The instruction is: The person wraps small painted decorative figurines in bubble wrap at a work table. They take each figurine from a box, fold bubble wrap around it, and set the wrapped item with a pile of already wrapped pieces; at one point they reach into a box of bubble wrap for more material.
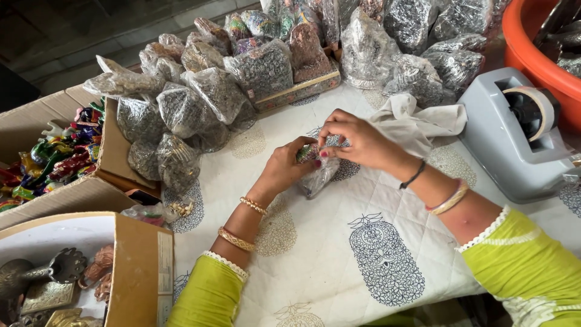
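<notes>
Already a big heap of bagged figurines (200,103) sits finished at the desk's (315,260) far side. One small figurine in a clear bag (318,169) is mid-wrap at the centre, the left hand (290,168) gripping it from below, the right hand's (357,140) fingers pinched on its top. Unwrapped coloured figurines wait in the cardboard box (109,151).

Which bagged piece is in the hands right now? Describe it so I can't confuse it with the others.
Start at the grey tape dispenser on the right, then go left past the white cloth to mid-table. The small clear bag sits between the left hand and right hand. It lies alone on the quilt, apart from the heap of bags behind.
</notes>
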